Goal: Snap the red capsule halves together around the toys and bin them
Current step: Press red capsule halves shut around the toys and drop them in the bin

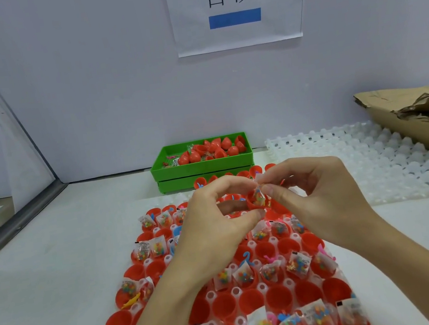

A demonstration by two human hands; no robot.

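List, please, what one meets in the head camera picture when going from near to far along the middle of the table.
Tray of red capsule halves with toy packets → left hand and right hand, holding a capsule half with a packet in it → green bin of closed capsules → paper sign on the wall.
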